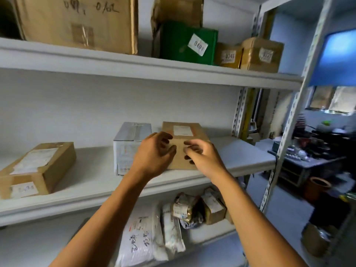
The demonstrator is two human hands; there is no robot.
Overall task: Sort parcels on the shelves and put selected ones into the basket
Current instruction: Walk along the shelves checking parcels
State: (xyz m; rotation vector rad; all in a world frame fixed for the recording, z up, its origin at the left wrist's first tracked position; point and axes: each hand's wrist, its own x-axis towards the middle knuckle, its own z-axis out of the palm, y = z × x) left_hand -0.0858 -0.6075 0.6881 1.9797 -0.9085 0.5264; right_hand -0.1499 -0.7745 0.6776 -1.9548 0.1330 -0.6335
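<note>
Both hands raised to the middle shelf [92, 186]: left hand [154, 153] and right hand [200, 157] with fingers loosely curled, gripping nothing, hovering at the near face of a brown parcel [185, 137] (contact cannot be told). Just left of the left hand, a white parcel [127, 143]; further left, a flat brown box [38, 168]. Above the hands, a green parcel [186, 43].

I see a white wall [77, 105] behind, a blue-lit window [339, 54] at right, and a cluttered workbench [308, 160] below it.
</note>
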